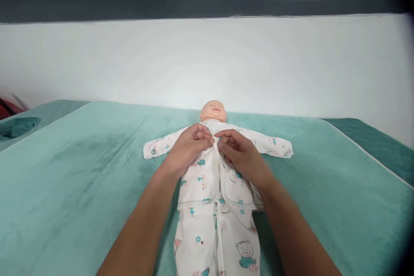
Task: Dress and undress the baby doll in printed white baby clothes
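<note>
A baby doll (213, 111) lies on its back, head toward the wall, in a white printed baby jacket (202, 181) with its sleeves spread sideways. Matching trousers (237, 237) cover the legs below. At the upper chest, my left hand (194, 144) pinches the jacket's front edge between thumb and finger. Opposite it, my right hand (237, 148) is closed on the other front edge, its fingertips almost meeting the left ones. Whatever fastener lies between the fingertips is hidden. Lower down, the jacket's two front edges lie apart, and a small button (216, 164) shows on the left one.
A green cloth cover (97, 172) spreads under the doll, with a darker green strip (381, 142) at the right. Behind it rises a white wall (207, 60) below a dark window frame (207, 4) with bars. Something red (11, 110) shows at the far left.
</note>
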The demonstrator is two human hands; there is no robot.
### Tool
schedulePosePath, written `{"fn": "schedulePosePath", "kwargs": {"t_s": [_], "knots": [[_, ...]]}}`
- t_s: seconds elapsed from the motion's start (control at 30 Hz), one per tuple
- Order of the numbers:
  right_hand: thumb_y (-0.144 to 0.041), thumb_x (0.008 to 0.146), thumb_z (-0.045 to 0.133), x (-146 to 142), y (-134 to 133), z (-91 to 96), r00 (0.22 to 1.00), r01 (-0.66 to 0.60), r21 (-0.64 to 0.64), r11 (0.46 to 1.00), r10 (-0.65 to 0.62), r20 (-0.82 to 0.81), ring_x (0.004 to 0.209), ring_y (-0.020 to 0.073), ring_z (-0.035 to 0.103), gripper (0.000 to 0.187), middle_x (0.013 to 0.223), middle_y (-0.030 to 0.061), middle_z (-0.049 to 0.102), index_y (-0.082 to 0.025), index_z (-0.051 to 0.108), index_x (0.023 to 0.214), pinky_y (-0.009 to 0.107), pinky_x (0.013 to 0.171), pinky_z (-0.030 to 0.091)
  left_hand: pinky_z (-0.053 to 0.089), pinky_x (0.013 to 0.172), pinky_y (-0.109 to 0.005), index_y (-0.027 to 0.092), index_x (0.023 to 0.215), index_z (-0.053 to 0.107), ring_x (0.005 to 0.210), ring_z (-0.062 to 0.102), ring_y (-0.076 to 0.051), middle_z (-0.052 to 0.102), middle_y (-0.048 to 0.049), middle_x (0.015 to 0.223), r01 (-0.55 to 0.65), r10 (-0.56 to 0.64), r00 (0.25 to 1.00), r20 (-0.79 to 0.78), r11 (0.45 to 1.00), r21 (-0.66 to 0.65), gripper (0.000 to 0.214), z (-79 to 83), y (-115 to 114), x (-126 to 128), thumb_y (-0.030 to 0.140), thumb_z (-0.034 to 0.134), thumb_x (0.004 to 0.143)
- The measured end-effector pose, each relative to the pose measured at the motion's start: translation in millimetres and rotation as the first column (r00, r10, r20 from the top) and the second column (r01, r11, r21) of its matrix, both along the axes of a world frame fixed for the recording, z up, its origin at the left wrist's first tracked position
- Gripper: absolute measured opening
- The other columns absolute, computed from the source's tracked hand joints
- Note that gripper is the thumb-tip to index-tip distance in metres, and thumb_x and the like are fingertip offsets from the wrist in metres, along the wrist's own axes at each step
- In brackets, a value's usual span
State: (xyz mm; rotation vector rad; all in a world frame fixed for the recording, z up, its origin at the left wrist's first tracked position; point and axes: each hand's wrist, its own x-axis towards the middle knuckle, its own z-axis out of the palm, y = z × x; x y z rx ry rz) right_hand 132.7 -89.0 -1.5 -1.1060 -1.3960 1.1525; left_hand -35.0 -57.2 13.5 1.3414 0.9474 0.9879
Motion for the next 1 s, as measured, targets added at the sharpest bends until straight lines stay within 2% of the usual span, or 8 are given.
{"fn": "schedulePosePath", "kwargs": {"t_s": [0.1,0.27,0.4,0.53,0.8,0.9,1.0], "knots": [[-0.035,0.081,0.065,-0.5,-0.1,2.0,1.0,-0.002,-0.02,1.0,0.002,0.028,0.052,0.0062,0.037,0.025,0.078,-0.0057,0.049,-0.026,0.059,0.104,0.021,0.045,0.031,0.025,0.043,-0.019,0.02,0.083,0.052,0.052,0.036,-0.005,0.044,0.005,0.069,-0.006,0.006,1.0,0.023,1.0,-0.005,0.02,-1.0,1.2,0.1,0.024,0.069,0.073],[-0.032,0.081,0.065,2.3,2.1,2.5,0.999,-0.033,-0.07,0.997,0.034,0.018,0.047,0.0067,0.032,0.026,0.066,-0.0083,0.039,-0.028,0.058,0.106,0.021,0.04,0.027,0.026,0.045,-0.019,0.02,0.084,0.053,0.056,0.042,-0.005,0.055,0.002,0.084,0.001,-0.001,1.0,0.003,1.0,0.012,0.02,-2.8,3.0,0.1,0.022,0.068,0.072],[-0.035,0.079,0.068,3.8,3.8,0.0,0.999,-0.028,-0.07,0.997,0.026,-0.018,0.049,0.006,0.037,0.026,0.071,-0.0065,0.046,-0.027,0.062,0.103,0.02,0.041,0.028,0.023,0.042,-0.019,0.021,0.085,0.055,0.049,0.034,-0.005,0.048,0.0047,0.072,0.006,-0.006,1.0,-0.022,1.0,0.007,0.018,-2.7,3.3,0.0,0.023,0.066,0.072],[-0.045,0.081,0.066,3.6,3.3,-0.8,0.999,0.018,-0.085,0.996,-0.021,-0.039,0.052,0.0071,0.044,0.026,0.079,-0.0028,0.054,-0.025,0.065,0.099,0.02,0.039,0.029,0.022,0.041,-0.019,0.022,0.089,0.056,0.048,0.034,-0.005,0.049,0.0055,0.072,0.043,-0.042,0.999,-0.029,0.999,0.015,0.018,-1.2,1.6,-0.1,0.022,0.064,0.072],[-0.044,0.081,0.067,-0.1,5.9,-4.7,0.995,0.073,-0.135,0.988,-0.081,-0.052,0.047,0.0086,0.039,0.025,0.061,-0.0049,0.05,-0.025,0.064,0.097,0.02,0.037,0.024,0.025,0.043,-0.019,0.022,0.091,0.059,0.051,0.036,-0.005,0.051,0.0048,0.075,0.074,-0.072,0.997,-0.039,0.997,0.038,0.017,-3.2,3.2,-1.4,0.021,0.064,0.075],[-0.047,0.085,0.062,3.4,1.6,-1.7,0.994,0.071,-0.095,0.993,-0.078,-0.072,0.047,0.0084,0.035,0.024,0.057,-0.0046,0.048,-0.022,0.061,0.086,0.022,0.04,0.023,0.025,0.042,-0.019,0.024,0.096,0.059,0.052,0.038,-0.006,0.056,0.0034,0.076,0.072,-0.068,0.992,-0.103,0.997,0.033,0.017,0.8,0.3,-4.2,0.028,0.061,0.08],[-0.053,0.089,0.056,10.6,-11.8,7.8,1.0,0.014,-0.053,0.998,-0.013,0.026,0.049,0.0089,0.034,0.039,0.056,-0.0037,0.045,-0.021,0.05,0.067,0.025,0.045,0.028,0.03,0.045,-0.02,0.023,0.091,0.061,0.056,0.043,-0.009,0.058,0.0017,0.074,0.134,-0.11,0.963,-0.248,0.988,0.08,0.014,7.7,-4.0,-11.2,0.035,0.058,0.084]]}}
